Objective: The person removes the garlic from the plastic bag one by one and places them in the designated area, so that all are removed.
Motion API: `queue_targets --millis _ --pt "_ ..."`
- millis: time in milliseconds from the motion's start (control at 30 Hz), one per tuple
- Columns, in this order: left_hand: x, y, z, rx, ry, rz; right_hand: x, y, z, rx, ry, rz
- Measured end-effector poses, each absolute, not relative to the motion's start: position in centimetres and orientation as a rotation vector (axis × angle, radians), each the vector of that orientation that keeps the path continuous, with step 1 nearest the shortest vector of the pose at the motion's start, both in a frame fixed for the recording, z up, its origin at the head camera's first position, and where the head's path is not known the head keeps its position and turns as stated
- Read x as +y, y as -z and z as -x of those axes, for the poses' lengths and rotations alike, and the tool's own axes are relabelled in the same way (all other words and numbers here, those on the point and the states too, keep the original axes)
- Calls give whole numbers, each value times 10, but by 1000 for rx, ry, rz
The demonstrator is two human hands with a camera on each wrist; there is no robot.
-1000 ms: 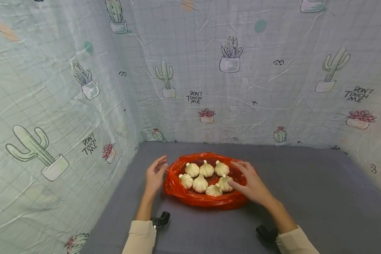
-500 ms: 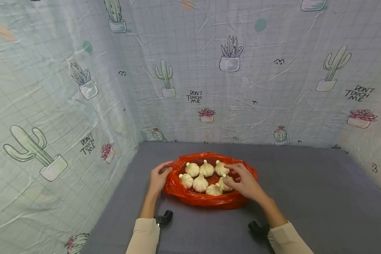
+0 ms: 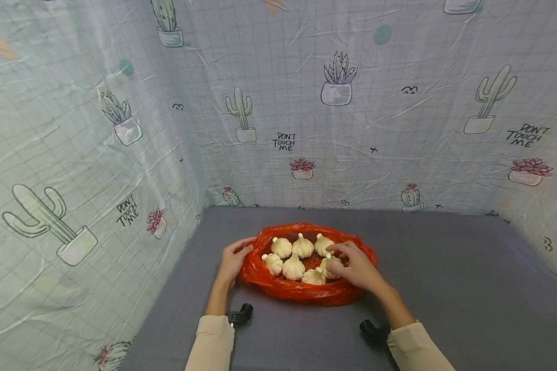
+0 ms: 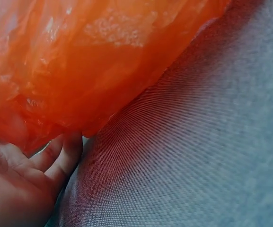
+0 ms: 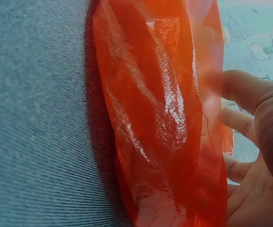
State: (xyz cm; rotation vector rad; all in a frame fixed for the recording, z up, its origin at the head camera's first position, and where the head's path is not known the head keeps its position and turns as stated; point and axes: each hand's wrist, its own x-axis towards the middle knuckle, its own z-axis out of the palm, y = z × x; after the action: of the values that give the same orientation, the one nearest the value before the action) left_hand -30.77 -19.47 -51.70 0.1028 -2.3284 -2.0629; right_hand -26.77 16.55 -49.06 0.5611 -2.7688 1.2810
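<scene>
A red plastic bag (image 3: 301, 294) lies spread with its mouth up, several pale garlic bulbs (image 3: 293, 267) inside. At its left side, my left hand (image 3: 232, 262) rests its fingertips against the bag's edge; in the left wrist view the fingers (image 4: 71, 150) meet the orange-red plastic (image 4: 103, 61) near the cloth, part of the hand hidden behind it. My right hand (image 3: 359, 267) reaches over the right rim, thumb and fingers bent round the rightmost garlic bulb (image 3: 332, 271). From the right wrist, the bag wall (image 5: 160, 118) hides that bulb and the fingertips.
A grey cloth-covered table (image 3: 445, 278) lies under the bag. Behind and at the left hang sheets printed with cacti (image 3: 243, 113). A black wrist device (image 3: 241, 314) sits at the left wrist and another black device (image 3: 375, 332) at the right one.
My left hand has moved right to touch the bag's edge. My right hand has moved slightly left, its fingers drawing in round the rightmost garlic bulb. The bag has stayed in place.
</scene>
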Motion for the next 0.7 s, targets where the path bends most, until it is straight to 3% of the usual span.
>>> queue_targets --millis 700 --pt "-197 523 308 -2288 2101 -109 172 496 269 -2838 -1190 -631"
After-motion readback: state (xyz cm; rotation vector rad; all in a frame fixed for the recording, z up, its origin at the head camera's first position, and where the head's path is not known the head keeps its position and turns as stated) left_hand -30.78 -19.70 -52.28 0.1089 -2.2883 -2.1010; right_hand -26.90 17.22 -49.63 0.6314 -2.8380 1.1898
